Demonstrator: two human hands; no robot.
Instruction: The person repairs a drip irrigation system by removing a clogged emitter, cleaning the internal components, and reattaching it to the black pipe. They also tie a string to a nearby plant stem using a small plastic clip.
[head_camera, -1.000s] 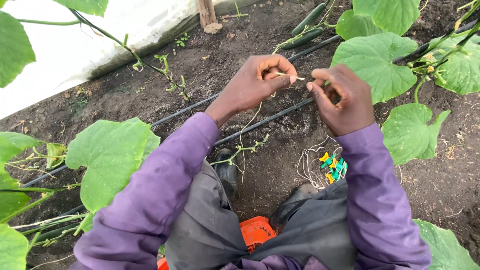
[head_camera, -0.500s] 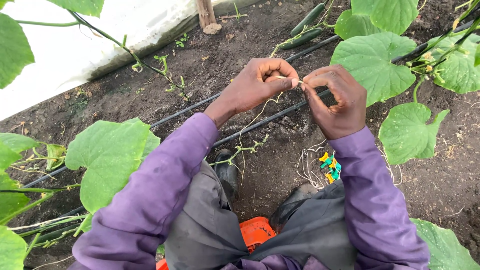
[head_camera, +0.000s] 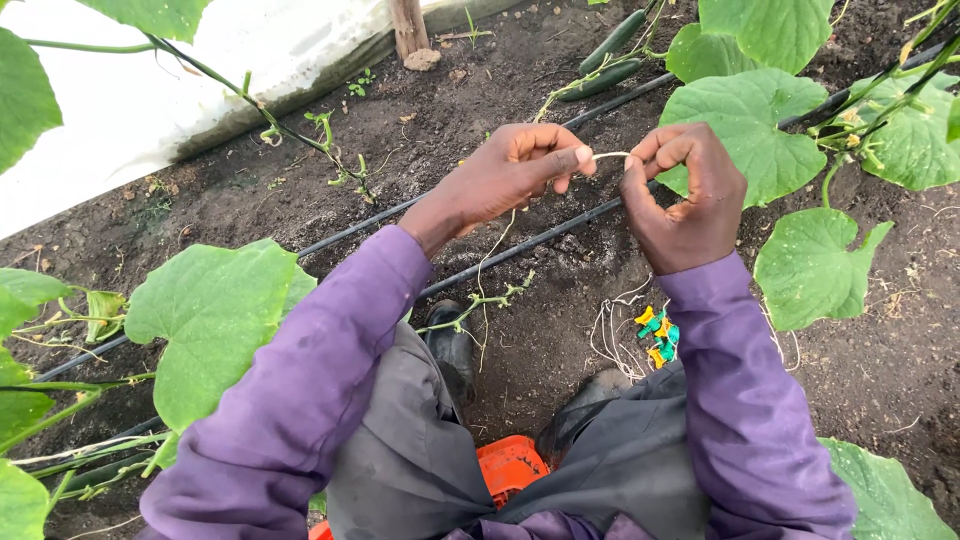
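Now both hands, left (head_camera: 515, 170) and right (head_camera: 680, 195), pinch the string (head_camera: 608, 156) (slightly higher than before).

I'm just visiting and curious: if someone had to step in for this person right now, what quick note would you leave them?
Left hand: pinching one end of a pale string.
Right hand: pinching the other end; the string is taut between them.
A loose tail hangs from the left hand toward the black hoses.
More string and small coloured clips lie on the soil by the right knee.
Done: string in hand.
Left: no knot visible; the string is not tied to any plant.
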